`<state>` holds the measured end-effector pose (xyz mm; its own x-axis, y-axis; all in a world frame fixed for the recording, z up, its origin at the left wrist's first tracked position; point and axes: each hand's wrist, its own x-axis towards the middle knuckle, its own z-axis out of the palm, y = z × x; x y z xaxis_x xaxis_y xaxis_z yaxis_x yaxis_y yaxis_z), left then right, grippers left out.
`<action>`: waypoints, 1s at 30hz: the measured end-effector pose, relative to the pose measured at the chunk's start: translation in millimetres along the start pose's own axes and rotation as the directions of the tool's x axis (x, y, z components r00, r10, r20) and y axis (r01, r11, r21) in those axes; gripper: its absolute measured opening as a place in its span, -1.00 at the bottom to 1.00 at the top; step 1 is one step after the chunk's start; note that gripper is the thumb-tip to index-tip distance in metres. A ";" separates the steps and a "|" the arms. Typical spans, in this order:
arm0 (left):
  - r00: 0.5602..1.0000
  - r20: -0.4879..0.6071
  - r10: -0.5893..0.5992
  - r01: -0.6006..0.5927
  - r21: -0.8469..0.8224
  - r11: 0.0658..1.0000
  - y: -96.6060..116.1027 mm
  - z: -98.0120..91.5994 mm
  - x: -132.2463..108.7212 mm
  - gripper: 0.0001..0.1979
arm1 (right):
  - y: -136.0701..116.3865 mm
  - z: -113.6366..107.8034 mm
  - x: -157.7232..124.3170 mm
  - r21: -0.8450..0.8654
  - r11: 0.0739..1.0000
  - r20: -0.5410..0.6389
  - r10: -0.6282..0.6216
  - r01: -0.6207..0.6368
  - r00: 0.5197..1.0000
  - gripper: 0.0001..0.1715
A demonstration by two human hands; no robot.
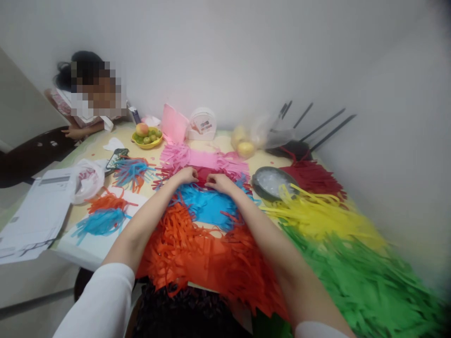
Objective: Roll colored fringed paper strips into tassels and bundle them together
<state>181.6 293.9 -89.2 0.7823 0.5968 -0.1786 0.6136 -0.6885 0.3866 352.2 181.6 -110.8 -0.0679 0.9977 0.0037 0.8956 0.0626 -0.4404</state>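
Note:
Both my arms reach forward over layered fringed paper sheets on the table. My left hand (pixel 186 175) and my right hand (pixel 217 181) rest close together, fingers curled down onto a dark red fringed sheet (pixel 204 174). That sheet lies between a pink fringed sheet (pixel 204 158) behind it and a blue fringed sheet (pixel 207 204) in front. Under my forearms spreads an orange fringed sheet (pixel 190 253). Whether the fingers pinch the red paper or only press on it is unclear.
Yellow fringed paper (pixel 317 213), green fringed paper (pixel 362 277) and dark red strips (pixel 313 177) lie right. A grey bowl (pixel 269 182), a yellow fruit bowl (pixel 147 136), a phone (pixel 117 157), blue and orange tassels (pixel 102 218) and white papers (pixel 38 211) surround them. Another person (pixel 84 101) sits far left.

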 end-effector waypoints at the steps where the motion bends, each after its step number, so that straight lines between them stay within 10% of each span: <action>1: 1.000 -0.011 -0.004 0.005 0.019 1.000 1.6 1.0 -0.5 -0.80 | -0.4 0.4 0.1 -0.009 1.000 -0.001 0.010 -0.010 1.000 -0.82; 8: 0.983 -0.184 -0.004 0.037 0.175 0.984 21.9 17.7 -16.3 -0.45 | -2.6 4.1 1.7 -0.080 0.993 -0.023 0.082 -0.083 0.996 -0.71; 19: 0.922 -0.378 0.078 0.023 0.255 0.967 37.1 13.4 -20.7 -0.79 | -47.5 24.2 -22.5 -0.163 0.985 -0.141 0.028 -0.051 0.990 -0.68; 30: 0.686 -0.725 -0.057 0.040 -0.041 0.998 35.1 -34.5 -33.6 -0.86 | -54.5 56.6 15.5 0.110 0.970 -0.192 0.233 -0.215 0.953 -0.56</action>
<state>173.2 263.8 -38.5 0.4234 0.7476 0.5117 0.6397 -0.6467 0.4154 277.4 192.1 -137.6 0.2283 0.9708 0.0732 0.8355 -0.1568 -0.5267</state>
